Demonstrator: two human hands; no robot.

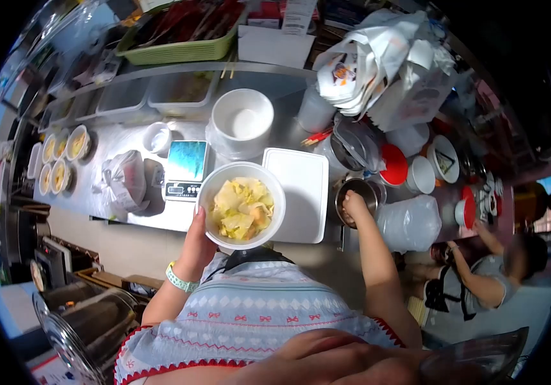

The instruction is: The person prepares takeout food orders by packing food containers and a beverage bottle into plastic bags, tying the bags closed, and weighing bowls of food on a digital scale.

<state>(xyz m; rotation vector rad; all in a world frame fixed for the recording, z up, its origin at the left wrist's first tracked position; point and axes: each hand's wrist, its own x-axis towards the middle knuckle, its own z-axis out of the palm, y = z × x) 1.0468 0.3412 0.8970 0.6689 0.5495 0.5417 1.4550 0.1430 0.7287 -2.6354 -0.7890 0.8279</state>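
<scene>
A white round bowl [277, 215] of yellowish leafy food [242, 208] is in my left hand [200, 239], whose fingers grip its left rim. The bowl hangs in front of my body, overlapping the edges of a digital scale [187, 162] and a white rectangular lid [296, 192]. My right hand [354, 208] reaches into a metal pot [370, 191] to the right of the lid. Its fingers are bent together inside the pot, and whatever they hold is too small to make out. A stack of white bowls [243, 115] stands behind the held bowl.
Several small food bowls [78, 142] and a plastic bag [125, 179] are at the left. Plastic bags [378, 64] hang at the back right. Stacked plastic containers [410, 223] and a red lid [393, 165] lie right of the pot. Another person [487, 276] works at the far right.
</scene>
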